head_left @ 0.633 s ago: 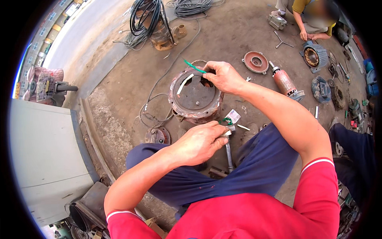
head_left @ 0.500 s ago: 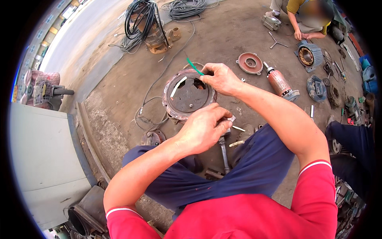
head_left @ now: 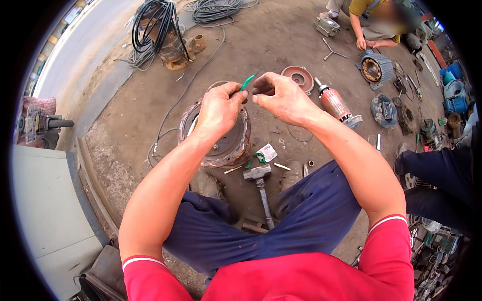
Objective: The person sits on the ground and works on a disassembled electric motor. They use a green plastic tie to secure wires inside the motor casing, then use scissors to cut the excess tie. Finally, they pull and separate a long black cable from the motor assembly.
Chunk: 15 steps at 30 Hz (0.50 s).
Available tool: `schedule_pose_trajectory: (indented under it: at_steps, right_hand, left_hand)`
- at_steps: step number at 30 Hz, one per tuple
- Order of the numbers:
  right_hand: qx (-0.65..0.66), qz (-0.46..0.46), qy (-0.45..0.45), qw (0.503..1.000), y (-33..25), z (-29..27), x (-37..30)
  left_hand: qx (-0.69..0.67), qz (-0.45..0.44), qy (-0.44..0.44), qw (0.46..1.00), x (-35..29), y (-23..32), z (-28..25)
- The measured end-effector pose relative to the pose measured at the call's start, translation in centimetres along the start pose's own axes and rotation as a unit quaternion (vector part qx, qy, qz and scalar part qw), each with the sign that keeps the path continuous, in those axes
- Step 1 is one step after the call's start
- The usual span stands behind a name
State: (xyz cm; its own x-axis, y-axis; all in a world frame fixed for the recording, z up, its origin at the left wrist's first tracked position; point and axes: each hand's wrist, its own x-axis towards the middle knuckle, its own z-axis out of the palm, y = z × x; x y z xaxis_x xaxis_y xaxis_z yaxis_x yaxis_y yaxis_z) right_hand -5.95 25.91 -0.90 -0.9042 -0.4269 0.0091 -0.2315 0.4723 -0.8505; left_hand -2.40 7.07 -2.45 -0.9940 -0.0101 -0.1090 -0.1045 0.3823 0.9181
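My left hand (head_left: 220,108) is closed in a pinch on a short green wire (head_left: 247,82). A thin dark end seems to stick out past its green part. Close beside it, my right hand (head_left: 286,100) has its fingers curled, thumb and forefinger apart; I make out nothing between them. Below my left hand and forearm stands a round, rust-red motor housing (head_left: 243,143), partly hidden. A sledgehammer (head_left: 257,174) is between my feet, and near its head lie a small white printed packet (head_left: 267,152) and green scraps (head_left: 260,157).
Right of my hands lie a red round cover (head_left: 299,79), a motor rotor (head_left: 335,102) and a stator (head_left: 377,70). A person (head_left: 374,25) crouches at the far right. A pump with coiled black cable (head_left: 163,37) stands far left; a pale cabinet (head_left: 52,200) is near left.
The green wire has passed from my right hand to my left. My left hand has risen from above the hammer to meet the right, uncovering the packet. The view has shifted.
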Motion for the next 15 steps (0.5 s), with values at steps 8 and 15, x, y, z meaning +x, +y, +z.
schedule_pose_trajectory:
  at_steps: [8,15]
  right_hand:
    - [-0.018,-0.046,-0.030,0.998,0.1,-3.2,-0.2]
    - [-0.013,0.028,-0.035,0.999,-1.0,-3.6,-1.7]
  left_hand:
    - [0.050,0.071,-0.073,0.994,0.4,0.3,1.2]
    - [-0.002,-0.026,-0.232,0.972,1.4,1.3,0.0]
